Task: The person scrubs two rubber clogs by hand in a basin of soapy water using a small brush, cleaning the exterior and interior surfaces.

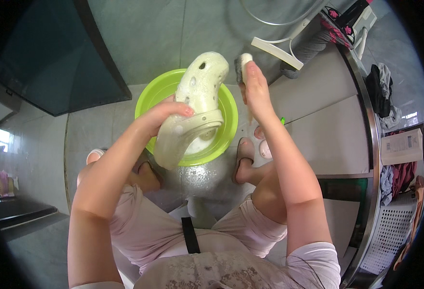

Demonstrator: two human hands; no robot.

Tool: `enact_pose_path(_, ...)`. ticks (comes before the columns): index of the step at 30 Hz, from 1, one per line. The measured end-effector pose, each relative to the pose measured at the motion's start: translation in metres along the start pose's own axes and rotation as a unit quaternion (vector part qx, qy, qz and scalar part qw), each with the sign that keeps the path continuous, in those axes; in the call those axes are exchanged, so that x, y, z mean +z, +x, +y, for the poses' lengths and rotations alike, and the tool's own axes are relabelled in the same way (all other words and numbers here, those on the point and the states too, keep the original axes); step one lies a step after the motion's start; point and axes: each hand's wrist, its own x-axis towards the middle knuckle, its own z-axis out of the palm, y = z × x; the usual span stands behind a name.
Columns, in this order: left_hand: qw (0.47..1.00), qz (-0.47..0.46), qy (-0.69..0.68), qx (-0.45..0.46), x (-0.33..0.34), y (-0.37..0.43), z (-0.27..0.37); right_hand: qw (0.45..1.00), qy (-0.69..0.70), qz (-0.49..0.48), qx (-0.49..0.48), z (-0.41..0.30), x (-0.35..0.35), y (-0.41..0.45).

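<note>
My left hand [163, 112] grips a pale foam clog [203, 85] by its side, near the heel strap. The clog is wet, with suds on its upper, and its toe points away from me. It is tilted above a lime-green plastic basin [232, 112] on the floor, where white suds show inside. My right hand [256, 86] holds a scrubbing brush [246, 63] with a pale back and grey bristles. The bristles face left, towards the clog, and stand apart from it. My fingers on the far side of the clog are mostly hidden.
A white squeegee [277, 53] leans by the wall at the upper right. Grey cabinets [327, 133] line the right side, with a perforated white basket [389, 234] beyond. A dark glass panel [60, 54] stands at the left. Wet tile [199, 177] lies between my slippered feet.
</note>
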Motion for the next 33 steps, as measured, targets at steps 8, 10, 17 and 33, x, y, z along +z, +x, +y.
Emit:
enact_pose_path(8,0.982,0.074,-0.168,-0.037,0.023,0.005,-0.001,0.986,0.145,-0.067,0.044,0.0,0.002,0.011)
enact_pose_path(10,0.966,-0.015,-0.255,-0.041,0.001,0.011,-0.009,0.968,0.242,-0.017,0.059,0.006,0.003,0.015)
enact_pose_path(17,0.995,-0.079,-0.063,-0.012,0.006,-0.005,-0.002,0.994,0.073,0.079,-0.025,0.013,-0.026,0.036)
enact_pose_path(33,0.932,0.177,0.276,0.152,0.011,0.019,-0.028,0.881,-0.469,0.011,-0.058,-0.015,0.029,-0.002)
